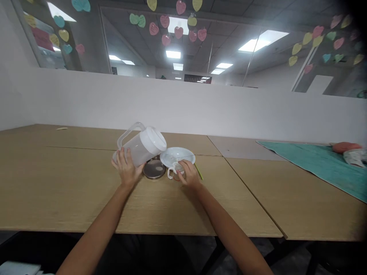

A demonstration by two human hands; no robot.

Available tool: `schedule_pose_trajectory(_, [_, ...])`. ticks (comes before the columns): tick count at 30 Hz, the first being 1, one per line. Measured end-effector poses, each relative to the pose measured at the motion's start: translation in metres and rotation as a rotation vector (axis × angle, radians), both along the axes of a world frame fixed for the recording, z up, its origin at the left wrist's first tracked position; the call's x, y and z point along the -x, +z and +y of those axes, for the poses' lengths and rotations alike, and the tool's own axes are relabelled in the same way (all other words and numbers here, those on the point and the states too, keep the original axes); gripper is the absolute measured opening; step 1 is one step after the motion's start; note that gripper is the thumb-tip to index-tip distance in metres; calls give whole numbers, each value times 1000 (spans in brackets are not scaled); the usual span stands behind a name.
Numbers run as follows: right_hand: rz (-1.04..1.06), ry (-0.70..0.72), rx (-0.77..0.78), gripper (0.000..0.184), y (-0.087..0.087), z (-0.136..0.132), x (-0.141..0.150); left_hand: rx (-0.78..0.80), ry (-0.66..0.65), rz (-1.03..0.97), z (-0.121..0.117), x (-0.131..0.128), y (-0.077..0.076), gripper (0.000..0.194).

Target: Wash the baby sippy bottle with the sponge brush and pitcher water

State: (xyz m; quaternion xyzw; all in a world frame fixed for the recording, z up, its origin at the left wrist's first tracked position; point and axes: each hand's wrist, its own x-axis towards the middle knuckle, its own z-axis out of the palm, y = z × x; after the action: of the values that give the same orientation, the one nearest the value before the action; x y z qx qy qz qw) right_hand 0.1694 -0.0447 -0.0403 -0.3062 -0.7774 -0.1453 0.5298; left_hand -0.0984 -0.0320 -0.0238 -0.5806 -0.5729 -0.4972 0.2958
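Observation:
My left hand (125, 168) grips the lower body of a translucent plastic pitcher (142, 145) with a white lid, tilted to the right so its top leans over a small clear cup (177, 170). My right hand (189, 174) holds that cup, which has a white handle and stands on the wooden table (71, 183). Just behind the cup lies a white saucer (177, 156). A round metal lid (154, 169) rests flat between my hands, under the pitcher.
A thin green stick (198, 172) lies right of the cup. A teal cloth (315, 160) covers the far right of the table, with an orange object (346, 146) on it. A white partition wall (183, 103) runs behind the table.

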Motion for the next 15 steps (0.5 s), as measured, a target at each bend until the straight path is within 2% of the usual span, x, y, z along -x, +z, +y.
schedule_pose_trajectory(5, [-30,27,-7,34,0,5,-6,27,-73,101,-2,-2,-3,78])
schedule_pose_trajectory(8, [28,15,-72,35,9,-1,-3,40,-77,111,-3,-3,-3,75])
schedule_pose_trajectory(11, [249,0,-160,38,41,-41,15,28,-56,106,-5,-2,-3,77])
schedule_pose_trajectory(13, [430,-29,-152,37,74,-88,29,21,-34,97,-6,-1,-4,78])
schedule_pose_trajectory(15, [609,68,-90,39,108,-138,36,22,-8,87,-7,-1,-5,78])
